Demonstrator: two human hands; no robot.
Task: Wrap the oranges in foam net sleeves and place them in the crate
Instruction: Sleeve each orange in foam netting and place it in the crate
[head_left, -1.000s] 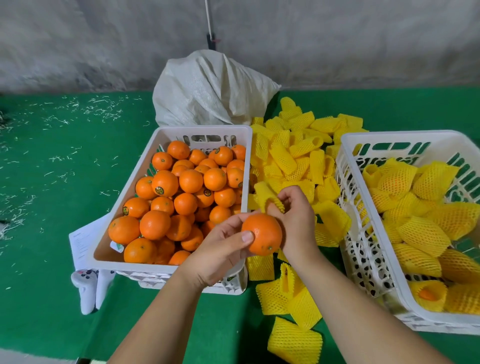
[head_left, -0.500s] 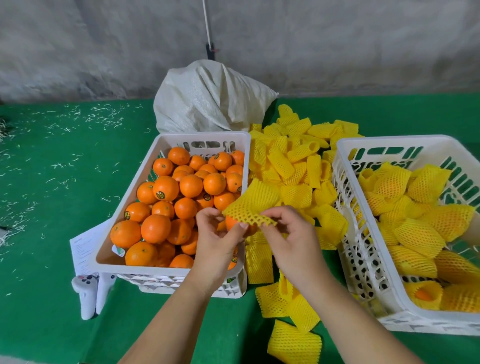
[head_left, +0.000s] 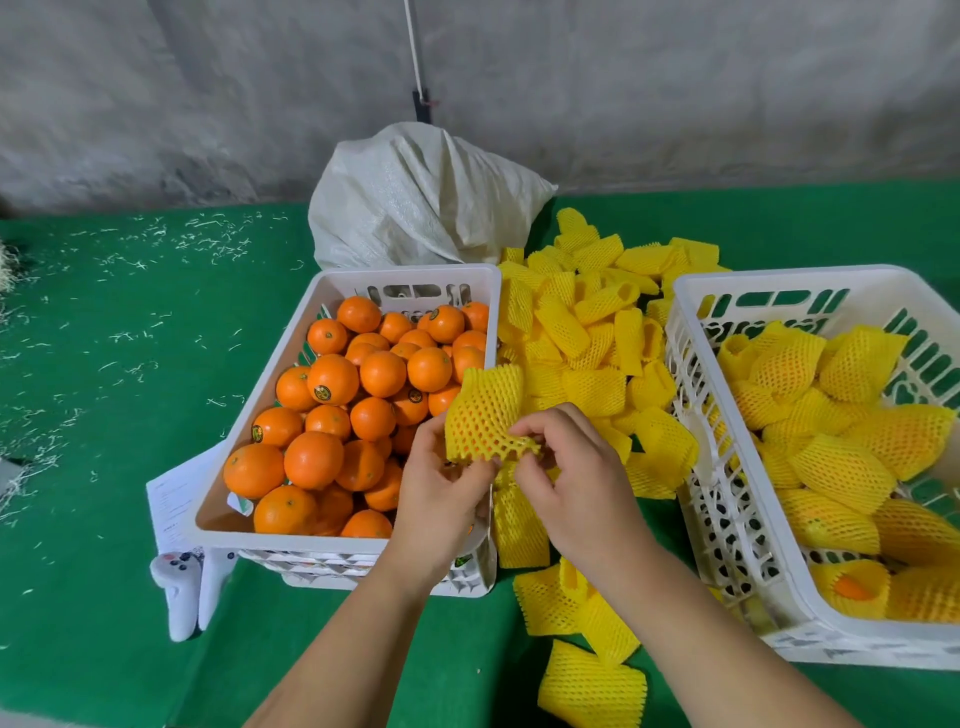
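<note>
A yellow foam net sleeve (head_left: 485, 410) is stretched over an orange, whose skin shows through the mesh. My left hand (head_left: 441, 488) grips the sleeve's near left edge from below. My right hand (head_left: 576, 478) pinches the sleeve's near right edge. Both hands hover over the near right corner of the left white crate (head_left: 260, 431), which is full of bare oranges (head_left: 332, 379). The right white crate (head_left: 696, 415) holds several wrapped oranges (head_left: 836, 473).
A heap of loose yellow sleeves (head_left: 582, 332) lies between the two crates and spills toward me. A white woven sack (head_left: 415, 197) stands behind the left crate. Paper and a white controller (head_left: 179, 587) lie at the crate's near left. Green cloth (head_left: 104, 389) covers the surface.
A second ago my left hand held a bare orange while my right hand picked up a sleeve. The sleeve now covers the orange, and both hands hold its open end.
</note>
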